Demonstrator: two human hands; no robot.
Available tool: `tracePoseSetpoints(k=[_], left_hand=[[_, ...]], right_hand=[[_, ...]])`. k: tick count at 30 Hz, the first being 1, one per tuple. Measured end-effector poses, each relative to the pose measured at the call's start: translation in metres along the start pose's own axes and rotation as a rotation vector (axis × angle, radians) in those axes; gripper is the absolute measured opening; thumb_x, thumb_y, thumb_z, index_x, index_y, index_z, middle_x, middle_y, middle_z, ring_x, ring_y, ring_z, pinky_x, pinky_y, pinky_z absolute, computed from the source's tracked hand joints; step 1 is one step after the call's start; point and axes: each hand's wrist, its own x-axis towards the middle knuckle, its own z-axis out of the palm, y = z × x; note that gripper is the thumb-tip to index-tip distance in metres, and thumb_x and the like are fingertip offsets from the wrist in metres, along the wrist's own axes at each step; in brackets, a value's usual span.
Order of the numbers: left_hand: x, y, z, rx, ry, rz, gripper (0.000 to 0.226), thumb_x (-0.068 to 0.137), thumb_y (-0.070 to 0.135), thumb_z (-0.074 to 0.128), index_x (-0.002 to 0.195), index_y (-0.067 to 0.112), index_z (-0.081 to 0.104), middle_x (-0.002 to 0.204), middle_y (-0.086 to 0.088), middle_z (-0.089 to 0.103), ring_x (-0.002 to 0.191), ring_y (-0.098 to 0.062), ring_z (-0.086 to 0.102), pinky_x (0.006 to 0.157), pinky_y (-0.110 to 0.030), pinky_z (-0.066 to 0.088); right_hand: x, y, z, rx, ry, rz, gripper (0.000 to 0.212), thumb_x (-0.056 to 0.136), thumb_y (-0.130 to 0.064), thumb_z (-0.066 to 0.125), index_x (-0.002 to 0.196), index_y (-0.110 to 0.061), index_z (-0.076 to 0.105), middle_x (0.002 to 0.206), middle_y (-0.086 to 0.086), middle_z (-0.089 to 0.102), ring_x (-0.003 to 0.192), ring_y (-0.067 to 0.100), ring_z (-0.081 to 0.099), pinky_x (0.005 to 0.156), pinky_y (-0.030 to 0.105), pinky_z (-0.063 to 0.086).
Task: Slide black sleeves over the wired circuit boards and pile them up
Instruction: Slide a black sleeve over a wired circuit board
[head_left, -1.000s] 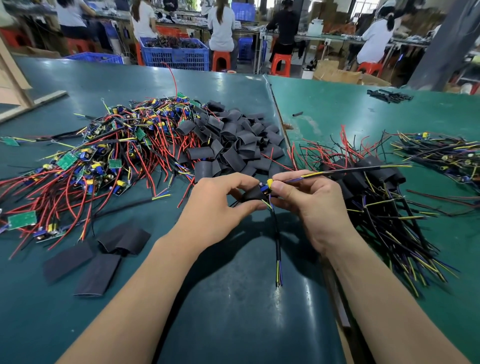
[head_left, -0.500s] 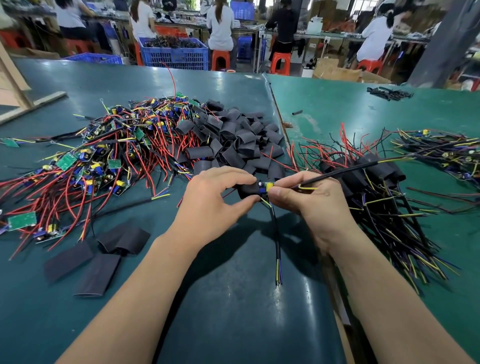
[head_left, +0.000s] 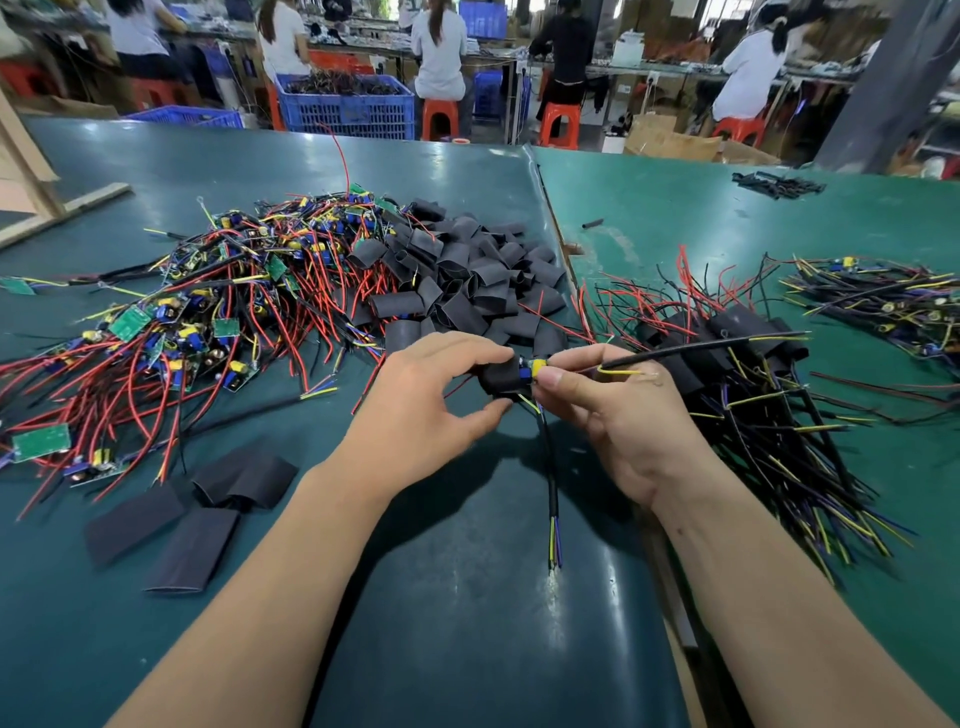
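Green bench mat (head_left: 467, 623) bare right before us — seam (head_left: 558, 244) mid-table. Our left hand (head_left: 431, 410) pinches a black sleeve (head_left: 501, 376); our right hand (head_left: 618, 410) pinches its wired circuit board (head_left: 537, 366), half in. Bare boards (head_left: 171, 322) left, loose sleeves (head_left: 467, 275) behind, sleeved pile (head_left: 737, 353) right. No legible writing.

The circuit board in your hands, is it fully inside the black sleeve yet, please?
Not fully. The left hand grips the black sleeve, and the circuit board, pinched by the right hand, shows its yellow and blue parts outside the sleeve's mouth.
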Motion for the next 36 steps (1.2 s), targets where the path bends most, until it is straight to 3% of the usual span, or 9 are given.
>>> tracePoseSetpoints(k=[2,9,16,21,24,27,29,32,36], left_hand=[[0.0,-0.002,0.001,0.039,-0.017,0.038,0.038,0.072,0.0,0.081,0.109,0.005,0.072,0.106,-0.004,0.071,0.099,-0.022,0.066,0.094,-0.032,0.049],[0.003,-0.005,0.006,0.144,-0.069,0.09,0.05,0.075,0.003,0.078,0.123,0.006,0.066,0.113,-0.006,0.069,0.101,-0.026,0.063,0.094,-0.033,0.046],[0.003,-0.006,0.006,0.099,-0.022,0.152,0.038,0.075,0.003,0.079,0.112,0.005,0.071,0.097,-0.003,0.073,0.083,-0.026,0.066,0.074,-0.04,0.056],[0.005,-0.001,0.006,0.078,0.062,0.217,0.036,0.072,0.012,0.085,0.105,0.003,0.074,0.09,-0.002,0.074,0.072,-0.024,0.065,0.066,-0.036,0.056],[0.005,0.004,0.003,0.055,0.071,0.229,0.041,0.07,0.02,0.086,0.105,0.003,0.074,0.091,-0.003,0.074,0.072,-0.024,0.064,0.067,-0.035,0.055],[0.004,0.008,-0.003,-0.037,0.056,0.145,0.051,0.068,0.028,0.086,0.111,0.005,0.072,0.09,-0.003,0.071,0.079,-0.017,0.065,0.079,-0.027,0.054],[0.003,0.008,-0.006,-0.104,0.082,0.073,0.046,0.071,0.024,0.083,0.111,0.005,0.072,0.092,-0.001,0.073,0.083,-0.01,0.067,0.086,-0.019,0.052],[0.003,0.004,-0.008,-0.163,0.136,-0.018,0.031,0.074,0.015,0.081,0.103,0.004,0.075,0.089,0.0,0.074,0.082,-0.007,0.07,0.085,-0.022,0.055],[0.001,0.0,-0.009,-0.116,0.14,0.015,0.019,0.074,0.014,0.082,0.091,0.006,0.078,0.092,0.001,0.073,0.083,-0.008,0.069,0.081,-0.024,0.055]], right_hand=[[0.0,-0.001,-0.001,0.004,0.004,-0.01,0.018,0.076,0.016,0.066,0.078,-0.001,0.061,0.064,0.008,0.067,0.063,0.019,0.068,0.064,0.023,0.057],[-0.001,-0.001,0.0,-0.05,0.016,-0.076,0.015,0.076,0.011,0.071,0.078,-0.002,0.063,0.065,0.007,0.067,0.061,0.017,0.068,0.065,0.024,0.057],[0.001,0.002,-0.004,-0.236,0.036,-0.175,0.015,0.074,0.007,0.075,0.075,-0.006,0.068,0.063,0.005,0.068,0.061,0.015,0.067,0.065,0.024,0.056],[0.0,-0.002,-0.006,-0.195,-0.018,-0.163,0.014,0.07,0.003,0.078,0.07,-0.011,0.074,0.067,0.006,0.07,0.064,0.017,0.066,0.065,0.023,0.056],[-0.001,-0.005,-0.006,-0.139,-0.027,-0.152,0.009,0.061,-0.009,0.08,0.068,-0.011,0.074,0.067,0.006,0.07,0.062,0.015,0.066,0.062,0.021,0.054],[0.0,-0.009,-0.008,-0.01,-0.023,-0.094,0.005,0.062,-0.008,0.075,0.066,-0.011,0.073,0.067,0.003,0.07,0.062,0.012,0.067,0.061,0.019,0.054],[0.001,-0.012,-0.009,0.038,-0.008,-0.07,0.012,0.072,0.0,0.07,0.066,-0.01,0.074,0.067,0.002,0.071,0.062,0.01,0.068,0.06,0.017,0.053],[-0.001,-0.013,-0.007,0.036,-0.013,-0.059,0.022,0.075,0.005,0.067,0.062,-0.01,0.076,0.066,0.001,0.071,0.061,0.009,0.067,0.059,0.016,0.054],[-0.001,-0.012,-0.004,0.057,0.0,-0.047,0.006,0.063,-0.003,0.071,0.065,-0.009,0.073,0.066,0.001,0.07,0.061,0.009,0.067,0.057,0.015,0.053]])
